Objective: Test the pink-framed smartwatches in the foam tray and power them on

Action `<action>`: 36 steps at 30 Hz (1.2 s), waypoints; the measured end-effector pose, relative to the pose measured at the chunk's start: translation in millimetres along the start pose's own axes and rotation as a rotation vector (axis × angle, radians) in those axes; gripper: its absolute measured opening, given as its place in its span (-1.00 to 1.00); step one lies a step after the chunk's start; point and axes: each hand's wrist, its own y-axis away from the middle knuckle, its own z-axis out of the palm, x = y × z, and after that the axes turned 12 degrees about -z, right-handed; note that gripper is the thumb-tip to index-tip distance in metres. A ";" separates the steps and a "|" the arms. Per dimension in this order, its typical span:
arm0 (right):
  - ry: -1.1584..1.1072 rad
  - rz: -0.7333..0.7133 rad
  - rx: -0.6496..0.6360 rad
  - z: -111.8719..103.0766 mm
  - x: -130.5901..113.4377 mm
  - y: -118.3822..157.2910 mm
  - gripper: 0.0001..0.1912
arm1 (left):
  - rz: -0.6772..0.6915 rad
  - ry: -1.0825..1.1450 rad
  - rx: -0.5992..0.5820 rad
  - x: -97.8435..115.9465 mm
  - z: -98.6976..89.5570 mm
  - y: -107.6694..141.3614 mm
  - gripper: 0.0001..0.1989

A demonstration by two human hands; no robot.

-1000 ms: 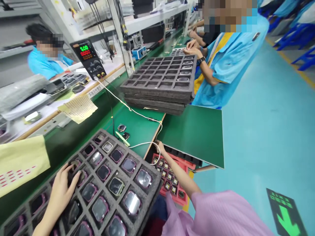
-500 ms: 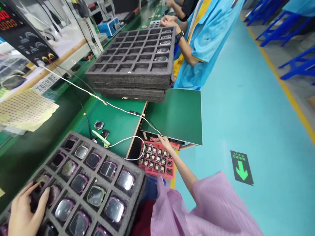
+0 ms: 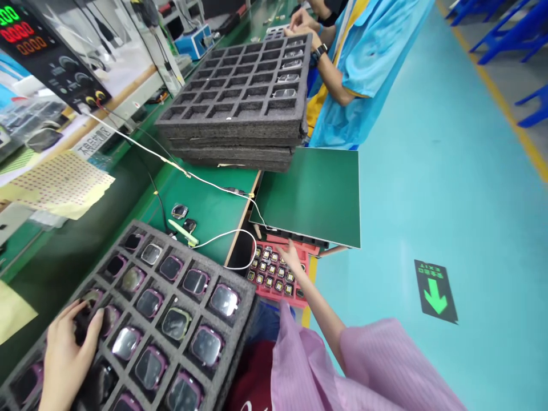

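The left hand lies over the near foam tray, thumb and forefinger parted in a wide curve, fingertips down among the cells; whether they grip a case I cannot tell. The tray sits on the bench at lower left, face up. Its longest visible run slants from lower left to upper middle, though the near end is cut off by the frame. Five cells span its far end. Most cells bear purple cases, screens upward; one case is pale green.

Beyond the purple sleeve, the right hand is over the far part of the red tray, fingers pointing away, two digits parted. That tray lies below bench level, its rows tilted slightly down to the right; its far edge is by the green board.

A pale stick lies past the foam tray, slanting down rightward. Farther off stand stacked trays and a blue-sleeved co-worker.
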 end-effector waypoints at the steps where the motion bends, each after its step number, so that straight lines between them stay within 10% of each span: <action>1: -0.038 -0.007 -0.054 9.2 -8.3 6.3 -0.63 | 0.001 0.004 -0.013 0.9 0.0 0.4 -0.55; 10: -0.211 -0.170 -0.412 101.8 -68.5 69.4 -0.53 | 0.005 0.093 -0.060 14.4 -1.5 -6.2 -0.49; 14: -0.169 -0.306 -0.405 101.2 -94.8 72.0 -0.55 | 0.208 0.145 -0.057 88.1 -13.0 -17.6 -0.60; 21: -0.154 -0.428 -0.255 88.9 -152.8 34.0 -0.53 | 0.809 0.298 -0.471 216.5 2.7 -18.2 -0.59; 27: -0.194 -0.388 -0.338 94.5 -208.5 -20.1 -0.56 | 0.771 0.371 -0.458 212.1 19.9 -9.0 -0.63; 36: -0.368 -0.466 -0.563 162.2 -340.8 -31.6 -0.54 | 0.723 0.550 -0.491 209.2 17.4 -8.3 -0.65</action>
